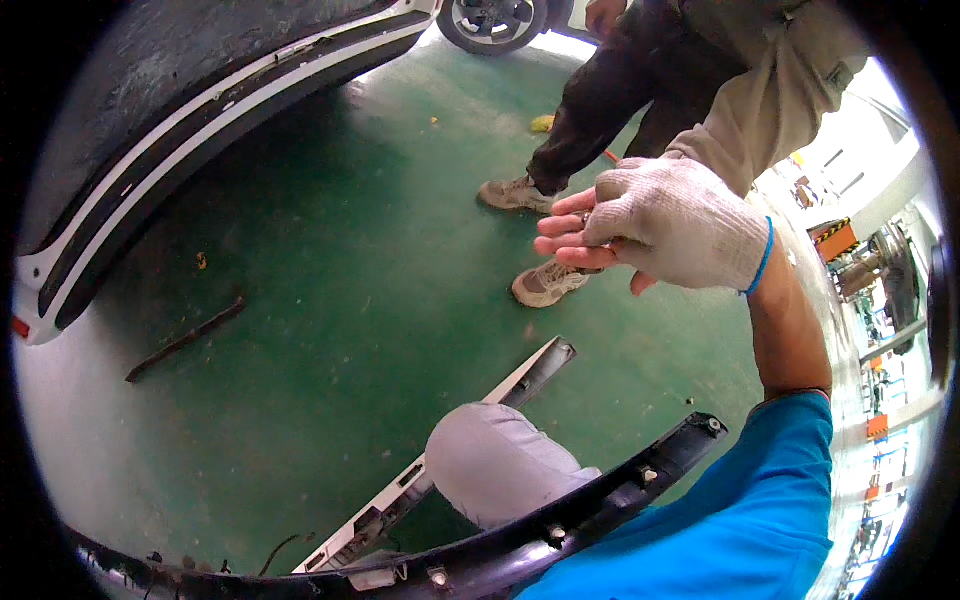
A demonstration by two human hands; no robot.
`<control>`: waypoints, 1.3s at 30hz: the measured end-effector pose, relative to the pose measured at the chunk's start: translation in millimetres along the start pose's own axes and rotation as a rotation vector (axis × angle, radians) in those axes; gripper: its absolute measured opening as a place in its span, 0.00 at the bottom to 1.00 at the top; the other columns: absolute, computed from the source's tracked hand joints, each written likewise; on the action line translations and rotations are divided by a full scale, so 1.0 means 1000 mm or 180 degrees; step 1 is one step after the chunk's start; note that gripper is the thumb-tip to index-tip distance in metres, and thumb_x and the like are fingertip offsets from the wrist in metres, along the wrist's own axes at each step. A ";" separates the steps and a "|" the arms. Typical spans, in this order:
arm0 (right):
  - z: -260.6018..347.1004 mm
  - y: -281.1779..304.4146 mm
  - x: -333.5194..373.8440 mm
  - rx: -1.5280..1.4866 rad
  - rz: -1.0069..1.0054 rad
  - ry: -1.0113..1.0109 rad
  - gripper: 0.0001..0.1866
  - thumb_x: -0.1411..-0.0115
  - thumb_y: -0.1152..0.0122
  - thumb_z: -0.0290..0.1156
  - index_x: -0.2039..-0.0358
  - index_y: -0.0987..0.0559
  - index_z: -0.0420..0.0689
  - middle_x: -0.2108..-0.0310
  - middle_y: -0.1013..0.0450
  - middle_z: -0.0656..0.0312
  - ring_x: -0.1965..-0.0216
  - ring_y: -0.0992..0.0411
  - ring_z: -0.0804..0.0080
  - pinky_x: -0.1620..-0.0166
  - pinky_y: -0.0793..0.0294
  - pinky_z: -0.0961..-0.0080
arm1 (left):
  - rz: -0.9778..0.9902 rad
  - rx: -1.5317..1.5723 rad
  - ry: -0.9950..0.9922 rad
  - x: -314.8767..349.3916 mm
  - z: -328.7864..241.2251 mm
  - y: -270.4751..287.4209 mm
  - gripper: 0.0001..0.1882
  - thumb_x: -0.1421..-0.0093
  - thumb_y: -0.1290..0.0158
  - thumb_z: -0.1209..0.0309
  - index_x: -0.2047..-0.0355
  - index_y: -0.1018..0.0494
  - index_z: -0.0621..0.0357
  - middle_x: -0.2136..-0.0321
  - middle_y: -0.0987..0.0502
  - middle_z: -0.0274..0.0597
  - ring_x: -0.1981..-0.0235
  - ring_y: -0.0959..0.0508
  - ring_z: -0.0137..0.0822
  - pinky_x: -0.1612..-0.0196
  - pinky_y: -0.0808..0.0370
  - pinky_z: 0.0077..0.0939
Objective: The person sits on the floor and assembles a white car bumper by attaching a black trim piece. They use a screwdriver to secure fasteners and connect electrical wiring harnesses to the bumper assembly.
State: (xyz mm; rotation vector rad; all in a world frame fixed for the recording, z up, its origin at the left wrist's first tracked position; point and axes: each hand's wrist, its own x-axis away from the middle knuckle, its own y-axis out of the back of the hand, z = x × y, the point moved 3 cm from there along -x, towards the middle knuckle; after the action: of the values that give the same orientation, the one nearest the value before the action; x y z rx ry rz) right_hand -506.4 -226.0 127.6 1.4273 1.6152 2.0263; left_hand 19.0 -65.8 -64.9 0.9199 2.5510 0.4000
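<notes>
Toward 2 o'clock: right hand [675, 220], pale knit glove, fingers bent over a co-worker's open hand [590, 257]; cannot tell whether anything is pinched. Left hand out of view. Black curved strip [610, 506], bearing pale clips, sweeps from 8 to 4 o'clock. Grey knee [500, 465] at 6 o'clock, partly hiding a white strip [400, 483].

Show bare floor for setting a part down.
Widest: the green floor between the dark, narrow strip and the co-worker's nearer beige shoe. Smaller: right of that shoe, above the curved black trim. Crowded: the lower edge, where long white-black bar, grey-trousered leg and trim bunch; also where white-gloved right hand overlaps the co-worker's bare hand.
</notes>
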 end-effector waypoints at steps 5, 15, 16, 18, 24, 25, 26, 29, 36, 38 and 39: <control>-0.017 -0.038 0.024 -0.0290 -0.0792 -0.0084 0.23 0.37 0.36 0.32 0.40 0.19 0.45 0.39 0.23 0.54 0.41 0.23 0.57 0.37 0.23 0.69 | -0.0144 -0.0200 0.0160 -0.002 0.003 0.018 0.30 0.35 0.46 0.55 0.38 0.27 0.60 0.52 0.20 0.52 0.54 0.20 0.43 0.45 0.23 0.48; 0.001 -0.010 -0.003 0.0423 -0.1313 -0.0569 0.17 0.42 0.30 0.44 0.59 0.13 0.45 0.58 0.18 0.54 0.57 0.22 0.55 0.54 0.20 0.58 | 0.0163 0.0526 0.0509 -0.026 0.102 0.090 0.25 0.26 0.52 0.59 0.38 0.28 0.64 0.46 0.19 0.49 0.47 0.21 0.41 0.42 0.24 0.41; -0.003 -0.027 -0.005 0.0253 -0.1690 -0.0158 0.16 0.42 0.30 0.43 0.59 0.13 0.45 0.58 0.18 0.54 0.57 0.22 0.55 0.54 0.21 0.58 | 0.0111 0.0499 0.0647 -0.022 0.114 0.103 0.22 0.26 0.52 0.62 0.41 0.25 0.64 0.47 0.18 0.47 0.49 0.20 0.40 0.45 0.22 0.38; 0.005 -0.048 -0.010 0.0095 -0.1902 -0.0050 0.16 0.42 0.30 0.41 0.59 0.13 0.45 0.59 0.19 0.54 0.58 0.22 0.56 0.55 0.21 0.59 | -0.0208 -0.0692 -0.0541 -0.020 0.113 0.086 0.17 0.29 0.51 0.65 0.52 0.20 0.65 0.62 0.19 0.39 0.63 0.23 0.31 0.56 0.25 0.32; 0.046 -0.048 -0.022 0.0114 -0.1876 0.0105 0.13 0.43 0.31 0.36 0.60 0.14 0.43 0.60 0.19 0.55 0.60 0.22 0.59 0.56 0.21 0.61 | -0.0175 0.2551 0.1103 -0.024 0.068 0.057 0.30 0.37 0.45 0.55 0.43 0.27 0.64 0.54 0.20 0.52 0.55 0.19 0.46 0.51 0.21 0.40; 0.056 -0.046 -0.027 0.0082 -0.1875 0.0193 0.13 0.44 0.32 0.36 0.60 0.14 0.43 0.60 0.19 0.55 0.60 0.22 0.59 0.56 0.21 0.62 | -0.0098 0.2427 0.1016 -0.022 0.064 0.061 0.33 0.39 0.44 0.53 0.41 0.29 0.64 0.53 0.20 0.54 0.55 0.19 0.47 0.50 0.21 0.40; 0.061 -0.050 -0.030 0.0013 -0.1876 0.0280 0.13 0.44 0.32 0.35 0.60 0.14 0.43 0.61 0.19 0.55 0.60 0.22 0.59 0.56 0.21 0.62 | -0.0163 0.2819 0.1231 -0.016 0.052 0.061 0.23 0.38 0.47 0.59 0.45 0.26 0.56 0.54 0.21 0.43 0.54 0.20 0.43 0.48 0.21 0.41; 0.082 -0.044 -0.044 -0.0151 -0.1857 0.0584 0.12 0.44 0.32 0.33 0.61 0.15 0.42 0.61 0.20 0.56 0.61 0.22 0.61 0.56 0.22 0.63 | -0.0281 0.2784 0.1465 -0.011 0.053 0.071 0.23 0.38 0.47 0.59 0.44 0.26 0.55 0.52 0.21 0.44 0.52 0.20 0.44 0.47 0.22 0.43; 0.123 -0.025 -0.087 -0.1138 -0.1989 0.1486 0.11 0.46 0.34 0.27 0.62 0.16 0.41 0.63 0.20 0.57 0.63 0.22 0.63 0.57 0.22 0.66 | -0.0138 0.2564 0.1423 -0.002 0.032 0.057 0.25 0.36 0.46 0.57 0.43 0.27 0.58 0.50 0.21 0.47 0.50 0.20 0.46 0.44 0.22 0.47; 0.159 -0.010 -0.114 -0.1562 -0.1837 0.1924 0.10 0.46 0.34 0.25 0.62 0.16 0.40 0.63 0.21 0.57 0.64 0.23 0.64 0.58 0.23 0.67 | -0.0124 0.2622 0.1519 -0.002 0.032 0.070 0.25 0.36 0.45 0.56 0.45 0.26 0.58 0.49 0.21 0.48 0.50 0.20 0.46 0.44 0.22 0.47; 0.173 -0.013 -0.132 -0.1847 -0.1643 0.2020 0.10 0.46 0.34 0.25 0.62 0.17 0.40 0.64 0.21 0.57 0.64 0.23 0.64 0.58 0.23 0.67 | -0.0052 0.2678 0.1614 -0.002 0.038 0.060 0.24 0.36 0.45 0.56 0.45 0.26 0.59 0.49 0.21 0.48 0.50 0.20 0.46 0.44 0.23 0.48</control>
State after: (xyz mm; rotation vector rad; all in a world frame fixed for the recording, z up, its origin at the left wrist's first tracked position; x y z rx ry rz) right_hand -311.7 -193.1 33.8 0.1491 1.2013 2.4176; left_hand 69.9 -17.6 -74.6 1.1683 3.2476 -0.5827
